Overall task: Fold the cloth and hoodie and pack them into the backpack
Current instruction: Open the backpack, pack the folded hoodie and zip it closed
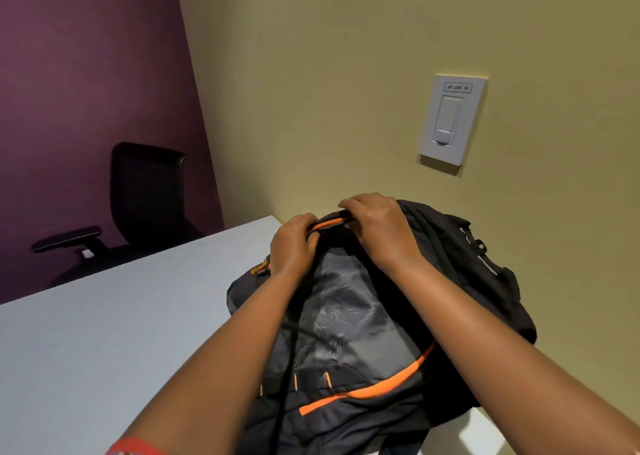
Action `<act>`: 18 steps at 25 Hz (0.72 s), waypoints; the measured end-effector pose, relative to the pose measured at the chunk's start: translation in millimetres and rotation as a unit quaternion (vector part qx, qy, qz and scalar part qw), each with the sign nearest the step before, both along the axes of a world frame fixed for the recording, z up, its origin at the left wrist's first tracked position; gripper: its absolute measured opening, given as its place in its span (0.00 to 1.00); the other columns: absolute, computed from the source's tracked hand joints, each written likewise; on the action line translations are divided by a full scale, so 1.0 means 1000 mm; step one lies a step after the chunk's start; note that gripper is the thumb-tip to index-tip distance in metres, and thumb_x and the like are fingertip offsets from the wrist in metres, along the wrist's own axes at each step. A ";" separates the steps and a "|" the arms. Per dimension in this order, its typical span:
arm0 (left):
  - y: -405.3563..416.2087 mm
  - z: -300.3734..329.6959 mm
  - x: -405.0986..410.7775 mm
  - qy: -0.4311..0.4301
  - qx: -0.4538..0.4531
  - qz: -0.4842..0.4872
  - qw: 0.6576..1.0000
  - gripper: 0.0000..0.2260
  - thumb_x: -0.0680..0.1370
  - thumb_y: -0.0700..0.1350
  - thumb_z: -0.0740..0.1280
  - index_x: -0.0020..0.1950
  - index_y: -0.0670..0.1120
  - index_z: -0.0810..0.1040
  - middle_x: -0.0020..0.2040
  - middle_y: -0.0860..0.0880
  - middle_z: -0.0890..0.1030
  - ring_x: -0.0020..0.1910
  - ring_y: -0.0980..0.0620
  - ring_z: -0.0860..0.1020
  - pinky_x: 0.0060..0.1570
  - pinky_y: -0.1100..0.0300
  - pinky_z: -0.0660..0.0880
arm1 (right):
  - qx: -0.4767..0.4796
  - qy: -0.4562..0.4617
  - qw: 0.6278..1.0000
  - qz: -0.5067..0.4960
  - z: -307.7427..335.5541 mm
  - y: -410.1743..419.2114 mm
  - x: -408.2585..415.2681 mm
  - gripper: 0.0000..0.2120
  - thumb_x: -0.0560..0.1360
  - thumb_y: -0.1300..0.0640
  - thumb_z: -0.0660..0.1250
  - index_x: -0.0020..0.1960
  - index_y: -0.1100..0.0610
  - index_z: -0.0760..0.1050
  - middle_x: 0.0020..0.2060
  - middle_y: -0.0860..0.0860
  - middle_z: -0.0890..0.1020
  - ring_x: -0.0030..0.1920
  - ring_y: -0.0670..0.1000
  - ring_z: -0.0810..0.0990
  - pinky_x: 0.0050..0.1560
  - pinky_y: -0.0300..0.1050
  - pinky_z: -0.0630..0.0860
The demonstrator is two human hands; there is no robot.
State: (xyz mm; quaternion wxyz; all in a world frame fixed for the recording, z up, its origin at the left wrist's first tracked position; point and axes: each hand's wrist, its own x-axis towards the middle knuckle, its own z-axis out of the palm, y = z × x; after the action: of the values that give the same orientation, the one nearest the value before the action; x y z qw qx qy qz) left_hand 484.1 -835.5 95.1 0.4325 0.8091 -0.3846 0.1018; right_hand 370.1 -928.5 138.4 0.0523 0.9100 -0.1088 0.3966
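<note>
Backpack (360,319) lies flat on the counter (114,333), at the counter's right end, close to the tan wall (346,74). Its long axis runs from near the person out toward the wall, top end pointing away and slightly left. Black and dark grey fabric, grey printed panel facing up, orange piping (367,387) curving across the near part, small orange logo on the left edge. Black straps and a buckle bunch on the far right side, spilling toward the wall.

Both hands are at the far top end of the backpack. Left hand (292,243) has fingers curled, pinching the orange-trimmed edge at the top. Right hand (377,226) has fingers curled over the same edge just beside it, gripping the black fabric. The two hands sit near each other, with a short run of orange trim showing between them. Forearms stretch out over the bag; a red band shows on the left wrist at the bottom edge of view.

Cloth and hoodie not visible; can't tell whether they are inside.

Counter surface is plain pale grey-white, smooth. Tan wall straight ahead carries a white switch plate (452,122) with a small printed label, above and right of the bag. Left wall is dark purple (86,74). A black office chair (145,191) with an armrest stands beyond the counter's far left edge, against the purple wall.
</note>
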 end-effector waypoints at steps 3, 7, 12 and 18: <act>-0.003 0.003 -0.002 -0.016 0.029 0.000 0.999 0.06 0.75 0.39 0.63 0.49 0.43 0.79 0.46 0.44 0.80 0.47 0.42 0.76 0.40 0.57 0.66 | 0.097 -0.130 0.982 -0.098 -0.019 0.017 -0.032 0.18 0.65 0.58 0.75 0.53 0.61 0.79 0.46 0.56 0.82 0.49 0.58 0.78 0.48 0.51 0.73; -0.001 0.005 -0.001 -0.016 0.039 0.012 0.999 0.05 0.76 0.39 0.63 0.48 0.43 0.78 0.48 0.43 0.81 0.48 0.40 0.76 0.40 0.56 0.67 | 0.191 -0.113 0.932 -0.287 -0.040 0.020 -0.057 0.31 0.66 0.42 0.73 0.60 0.62 0.75 0.52 0.60 0.79 0.53 0.63 0.75 0.49 0.57 0.70; 0.006 0.007 -0.002 -0.001 0.036 0.032 0.999 0.05 0.76 0.40 0.62 0.48 0.43 0.77 0.48 0.43 0.80 0.47 0.41 0.75 0.40 0.57 0.65 | 0.158 -0.078 0.934 -0.312 -0.071 0.033 -0.066 0.25 0.59 0.48 0.80 0.49 0.62 0.79 0.40 0.58 0.80 0.40 0.61 0.80 0.35 0.50 0.76; 0.003 0.017 -0.004 0.066 -0.036 0.083 0.994 0.06 0.76 0.38 0.62 0.47 0.41 0.78 0.45 0.40 0.81 0.46 0.40 0.76 0.39 0.58 0.64 | 0.169 -0.194 0.949 -0.185 -0.042 0.019 -0.059 0.13 0.59 0.67 0.79 0.42 0.64 0.79 0.35 0.58 0.81 0.35 0.59 0.81 0.31 0.45 0.76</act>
State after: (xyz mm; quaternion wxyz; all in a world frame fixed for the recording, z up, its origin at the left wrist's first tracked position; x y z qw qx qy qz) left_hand 480.4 -832.7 111.9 0.4762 0.8268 -0.2830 0.0973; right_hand 310.8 -909.1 96.1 -0.0517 0.7753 -0.3483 0.5243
